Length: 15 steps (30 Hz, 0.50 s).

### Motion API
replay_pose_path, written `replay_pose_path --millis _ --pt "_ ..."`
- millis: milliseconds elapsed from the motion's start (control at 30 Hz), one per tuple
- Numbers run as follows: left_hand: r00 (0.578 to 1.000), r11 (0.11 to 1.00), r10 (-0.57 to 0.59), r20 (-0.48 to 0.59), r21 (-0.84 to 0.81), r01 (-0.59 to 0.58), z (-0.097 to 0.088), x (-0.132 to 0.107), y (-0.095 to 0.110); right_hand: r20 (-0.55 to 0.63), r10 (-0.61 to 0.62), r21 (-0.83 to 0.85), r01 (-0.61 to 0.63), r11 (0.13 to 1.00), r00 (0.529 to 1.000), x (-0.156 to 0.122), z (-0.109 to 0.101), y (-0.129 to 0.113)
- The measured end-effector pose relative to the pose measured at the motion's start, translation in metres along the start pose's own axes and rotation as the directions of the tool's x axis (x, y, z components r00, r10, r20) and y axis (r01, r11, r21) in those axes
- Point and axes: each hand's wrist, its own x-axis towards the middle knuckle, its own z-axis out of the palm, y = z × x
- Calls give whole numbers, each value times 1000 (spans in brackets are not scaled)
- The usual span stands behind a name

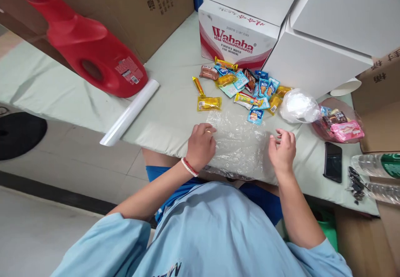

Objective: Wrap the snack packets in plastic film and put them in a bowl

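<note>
A crinkled sheet of clear plastic film [239, 143] lies in front of me, its near edge hanging over the table's front edge. At its left edge rests my left hand [202, 143], fingers bent and loosely apart, touching or just above the film. My right hand [283, 150] is just right of the sheet, open with loosely curled fingers and nothing visible in it. Beyond the film lies a loose pile of wrapped snacks [246, 98] in yellow, blue and brown packets. A yellow packet [209, 103] is the snack closest to my left hand.
Left are a white roll [129, 112] and a large red bottle [100, 56]. A Wahaha carton [237, 35] stands behind the snacks. On the right are a white plastic bag [298, 105], a pink bowl [323, 133] of snacks, a phone [333, 162], keys [356, 183] and clear bottles [368, 165].
</note>
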Motion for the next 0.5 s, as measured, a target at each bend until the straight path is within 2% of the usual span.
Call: replay_pose_path --millis 33,100,133,200,300,367,433,500 --pt "999 999 33 -9 -1 -33 3 5 11 11 -69 11 69 998 998 -4 -1 -11" --pt "991 992 126 45 15 -126 16 14 24 128 -225 39 221 974 966 -11 6 -29" --pt "983 986 157 91 38 -161 25 18 24 207 -288 51 283 958 935 -15 12 -33" --pt "970 979 155 185 105 -177 40 22 13 326 -331 46 335 941 886 -23 26 -29" --pt "963 972 103 250 180 -150 50 19 -20 383 -247 -24 276 961 890 -40 34 3" --pt "964 970 102 245 190 -151 49 15 -37 367 -200 -29 226 974 909 -51 27 29" --pt "969 970 99 228 194 -145 46 11 -44 335 -182 12 189 982 924 -56 14 50" --pt "971 971 88 222 199 -134 44 10 -44 301 -149 42 143 989 942 -50 -1 60"
